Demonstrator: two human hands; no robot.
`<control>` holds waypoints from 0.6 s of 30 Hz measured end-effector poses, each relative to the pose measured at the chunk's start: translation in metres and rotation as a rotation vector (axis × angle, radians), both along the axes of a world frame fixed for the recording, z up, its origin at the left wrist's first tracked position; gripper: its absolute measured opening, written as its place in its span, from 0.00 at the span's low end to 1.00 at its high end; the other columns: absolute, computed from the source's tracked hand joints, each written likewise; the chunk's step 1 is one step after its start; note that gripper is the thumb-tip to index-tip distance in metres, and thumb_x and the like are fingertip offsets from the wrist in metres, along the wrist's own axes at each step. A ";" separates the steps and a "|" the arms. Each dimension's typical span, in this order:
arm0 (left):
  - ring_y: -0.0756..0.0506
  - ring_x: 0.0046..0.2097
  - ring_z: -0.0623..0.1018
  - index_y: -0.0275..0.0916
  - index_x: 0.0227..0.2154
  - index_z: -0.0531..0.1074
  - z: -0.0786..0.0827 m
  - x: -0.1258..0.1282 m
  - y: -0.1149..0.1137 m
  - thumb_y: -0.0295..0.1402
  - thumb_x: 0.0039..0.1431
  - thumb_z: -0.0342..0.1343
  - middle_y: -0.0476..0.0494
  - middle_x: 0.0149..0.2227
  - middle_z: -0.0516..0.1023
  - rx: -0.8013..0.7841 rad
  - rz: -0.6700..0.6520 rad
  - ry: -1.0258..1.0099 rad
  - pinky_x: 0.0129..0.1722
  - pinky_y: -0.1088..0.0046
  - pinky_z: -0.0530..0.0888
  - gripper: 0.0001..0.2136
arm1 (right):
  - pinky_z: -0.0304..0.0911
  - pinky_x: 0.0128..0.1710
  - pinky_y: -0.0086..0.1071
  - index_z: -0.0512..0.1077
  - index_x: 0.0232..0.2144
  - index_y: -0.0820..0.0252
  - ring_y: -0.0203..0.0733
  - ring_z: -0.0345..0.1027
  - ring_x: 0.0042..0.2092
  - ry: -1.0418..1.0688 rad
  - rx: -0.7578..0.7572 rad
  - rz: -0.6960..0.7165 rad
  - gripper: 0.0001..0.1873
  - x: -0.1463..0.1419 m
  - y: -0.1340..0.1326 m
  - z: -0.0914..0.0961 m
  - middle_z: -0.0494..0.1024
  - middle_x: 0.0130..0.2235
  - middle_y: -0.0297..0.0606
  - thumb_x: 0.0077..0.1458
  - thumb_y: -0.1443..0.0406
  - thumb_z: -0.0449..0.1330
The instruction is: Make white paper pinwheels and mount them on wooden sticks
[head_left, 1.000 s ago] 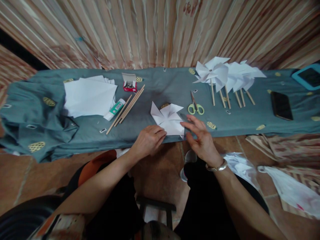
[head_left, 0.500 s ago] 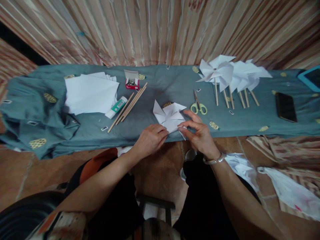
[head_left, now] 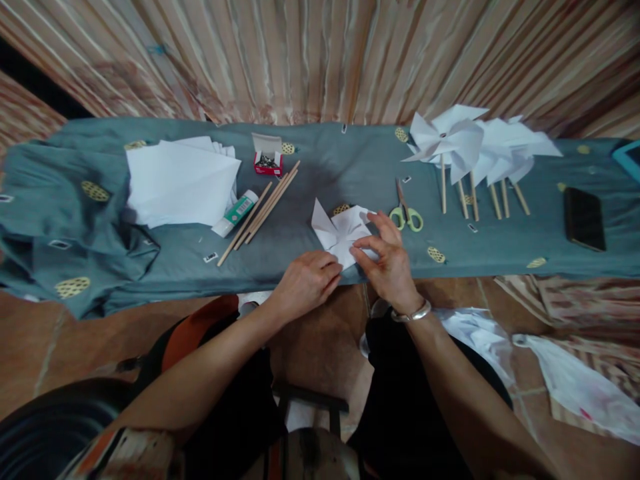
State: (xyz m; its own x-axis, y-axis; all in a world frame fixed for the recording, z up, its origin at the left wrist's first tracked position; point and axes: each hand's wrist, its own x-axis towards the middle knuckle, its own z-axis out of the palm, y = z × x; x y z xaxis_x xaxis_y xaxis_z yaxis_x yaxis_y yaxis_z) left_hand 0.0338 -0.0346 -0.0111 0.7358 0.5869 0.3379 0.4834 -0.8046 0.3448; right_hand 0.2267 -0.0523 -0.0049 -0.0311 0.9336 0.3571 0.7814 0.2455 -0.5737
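Note:
A half-folded white paper pinwheel [head_left: 341, 230] lies near the front edge of the grey-green cloth-covered table [head_left: 350, 167]. My left hand [head_left: 306, 283] is curled, its fingertips pinching the paper's near left corner. My right hand [head_left: 387, 257] rests on the paper's right side, thumb and fingers pinching a flap toward the middle. A silver bangle circles my right wrist.
Left of the pinwheel lie several wooden sticks [head_left: 263, 208], a glue tube [head_left: 235, 213], a red box of pins [head_left: 265, 160] and a stack of white paper [head_left: 180, 183]. Green-handled scissors [head_left: 406, 210], finished pinwheels [head_left: 470, 150] and a black phone [head_left: 584, 219] lie to the right.
My right hand has moved left from the paper's right edge onto the pinwheel, drawing a flap inward. My left hand stays at the near corner. The view has shifted slightly.

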 end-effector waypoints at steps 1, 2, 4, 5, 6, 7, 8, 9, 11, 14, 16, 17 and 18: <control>0.45 0.40 0.77 0.35 0.36 0.74 0.000 0.000 0.000 0.31 0.63 0.50 0.42 0.37 0.77 -0.010 0.003 0.001 0.41 0.68 0.74 0.08 | 0.52 0.63 0.55 0.74 0.31 0.56 0.53 0.50 0.66 -0.010 0.001 0.005 0.09 -0.001 0.001 0.000 0.65 0.61 0.41 0.58 0.59 0.58; 0.45 0.40 0.77 0.35 0.37 0.74 0.000 -0.001 0.000 0.31 0.63 0.50 0.42 0.37 0.77 -0.021 0.008 0.002 0.41 0.68 0.74 0.08 | 0.52 0.63 0.54 0.74 0.31 0.56 0.53 0.50 0.66 -0.020 0.002 0.008 0.09 -0.002 0.001 -0.001 0.65 0.61 0.41 0.59 0.59 0.57; 0.45 0.40 0.77 0.35 0.37 0.73 0.000 -0.001 0.000 0.31 0.63 0.51 0.42 0.37 0.77 -0.048 0.018 -0.006 0.42 0.68 0.74 0.08 | 0.52 0.63 0.54 0.74 0.31 0.56 0.53 0.49 0.67 -0.039 0.006 0.012 0.10 -0.004 0.002 -0.002 0.64 0.62 0.41 0.59 0.59 0.57; 0.45 0.40 0.77 0.35 0.37 0.73 0.001 -0.002 -0.001 0.31 0.63 0.51 0.42 0.37 0.77 -0.064 0.025 -0.014 0.42 0.69 0.75 0.07 | 0.52 0.63 0.54 0.74 0.31 0.56 0.53 0.49 0.67 -0.050 0.007 0.012 0.10 -0.004 0.003 -0.002 0.64 0.62 0.41 0.59 0.59 0.57; 0.46 0.40 0.77 0.35 0.37 0.73 0.001 -0.002 -0.001 0.31 0.63 0.51 0.42 0.38 0.77 -0.082 0.031 -0.021 0.42 0.69 0.75 0.07 | 0.52 0.63 0.54 0.74 0.31 0.56 0.53 0.49 0.67 -0.059 0.011 0.010 0.10 -0.005 0.003 -0.003 0.64 0.62 0.41 0.59 0.59 0.56; 0.46 0.41 0.78 0.36 0.38 0.73 0.001 -0.003 -0.001 0.31 0.64 0.51 0.42 0.39 0.77 -0.099 0.037 -0.027 0.42 0.70 0.75 0.07 | 0.52 0.63 0.55 0.74 0.31 0.57 0.53 0.49 0.67 -0.067 0.015 0.007 0.10 -0.005 0.004 -0.003 0.64 0.62 0.41 0.59 0.59 0.56; 0.46 0.41 0.78 0.36 0.39 0.72 0.002 -0.003 -0.001 0.31 0.64 0.50 0.42 0.39 0.77 -0.115 0.043 -0.032 0.42 0.71 0.75 0.07 | 0.52 0.63 0.55 0.74 0.31 0.57 0.54 0.49 0.67 -0.073 0.021 0.003 0.11 -0.005 0.004 -0.004 0.65 0.62 0.42 0.59 0.59 0.56; 0.47 0.41 0.78 0.36 0.39 0.72 0.002 -0.003 -0.001 0.31 0.64 0.50 0.42 0.40 0.77 -0.128 0.048 -0.037 0.42 0.71 0.76 0.07 | 0.52 0.63 0.54 0.74 0.31 0.58 0.54 0.49 0.67 -0.077 0.026 -0.001 0.11 -0.005 0.005 -0.005 0.65 0.61 0.42 0.59 0.59 0.56; 0.47 0.42 0.78 0.35 0.42 0.71 0.003 -0.004 -0.001 0.31 0.64 0.50 0.42 0.42 0.76 -0.143 0.057 -0.047 0.42 0.71 0.76 0.08 | 0.53 0.63 0.54 0.74 0.30 0.58 0.54 0.49 0.67 -0.080 0.033 -0.007 0.11 -0.005 0.005 -0.006 0.65 0.61 0.43 0.59 0.59 0.56; 0.46 0.42 0.78 0.35 0.46 0.70 0.003 -0.004 -0.002 0.31 0.64 0.51 0.41 0.44 0.76 -0.136 0.067 -0.061 0.42 0.70 0.77 0.10 | 0.53 0.63 0.54 0.73 0.31 0.57 0.54 0.49 0.67 -0.092 0.028 -0.005 0.11 -0.006 0.006 -0.008 0.64 0.62 0.42 0.59 0.59 0.56; 0.46 0.43 0.78 0.35 0.46 0.70 0.002 -0.003 -0.002 0.31 0.64 0.50 0.40 0.45 0.76 -0.116 0.060 -0.066 0.42 0.70 0.77 0.10 | 0.53 0.63 0.53 0.73 0.31 0.57 0.54 0.49 0.67 -0.103 0.025 -0.007 0.10 -0.006 0.006 -0.009 0.64 0.62 0.42 0.59 0.59 0.56; 0.46 0.43 0.78 0.35 0.46 0.70 0.001 -0.003 -0.002 0.30 0.64 0.50 0.40 0.45 0.76 -0.107 0.053 -0.068 0.43 0.70 0.77 0.10 | 0.53 0.63 0.53 0.73 0.31 0.58 0.54 0.49 0.67 -0.108 0.025 -0.010 0.10 -0.006 0.006 -0.009 0.64 0.62 0.43 0.59 0.59 0.56; 0.46 0.44 0.78 0.35 0.45 0.71 0.001 -0.003 -0.002 0.30 0.64 0.50 0.40 0.45 0.76 -0.098 0.046 -0.069 0.43 0.70 0.77 0.10 | 0.53 0.63 0.53 0.73 0.31 0.58 0.54 0.49 0.67 -0.113 0.026 -0.013 0.10 -0.006 0.006 -0.009 0.64 0.62 0.43 0.59 0.59 0.56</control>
State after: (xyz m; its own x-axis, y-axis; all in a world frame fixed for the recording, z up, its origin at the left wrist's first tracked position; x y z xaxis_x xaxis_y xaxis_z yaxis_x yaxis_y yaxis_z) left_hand 0.0307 -0.0363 -0.0102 0.6844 0.6522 0.3258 0.4917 -0.7429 0.4542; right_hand 0.2208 -0.0461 -0.0141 -0.0602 0.9247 0.3759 0.8441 0.2481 -0.4753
